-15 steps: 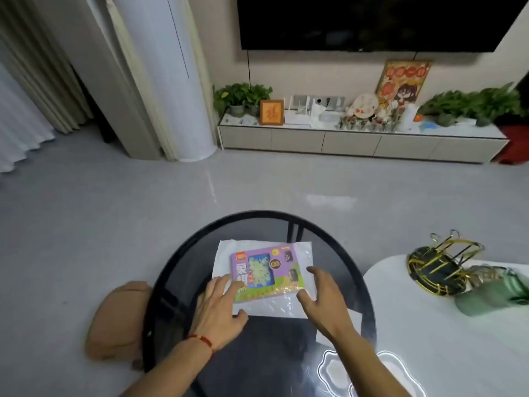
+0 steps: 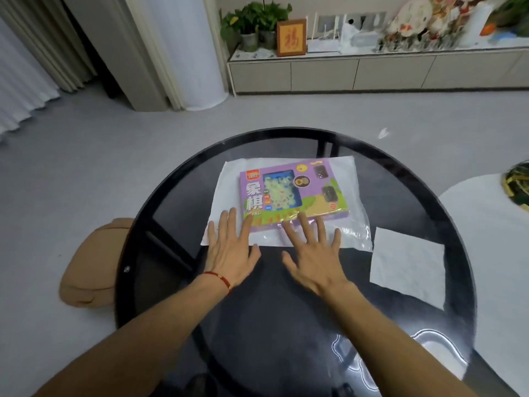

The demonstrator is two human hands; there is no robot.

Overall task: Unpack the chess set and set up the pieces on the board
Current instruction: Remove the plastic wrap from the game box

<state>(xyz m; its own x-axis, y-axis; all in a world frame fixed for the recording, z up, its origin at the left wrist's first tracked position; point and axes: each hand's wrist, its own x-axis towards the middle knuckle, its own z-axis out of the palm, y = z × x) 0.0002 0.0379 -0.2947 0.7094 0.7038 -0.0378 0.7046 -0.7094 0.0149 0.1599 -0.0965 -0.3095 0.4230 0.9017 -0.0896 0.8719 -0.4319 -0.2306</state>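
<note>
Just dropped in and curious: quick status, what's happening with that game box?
Left hand and right hand open, fingers spread flat. Chess box unopened, inside clear plastic bag. White paper lies beside.

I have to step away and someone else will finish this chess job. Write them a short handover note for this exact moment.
Left hand: open, fingers spread flat on the near edge of the clear plastic bag.
Right hand: open, fingers spread over the bag's near edge, fingertips at the front of the chess box.
The purple chess box lies flat inside the bag, on the round dark glass table. A white sheet lies to the right of it.
Done: nothing unpacked; the box looks closed.
Left: take the box out of the bag, open it, lay out the board, place the pieces.
</note>
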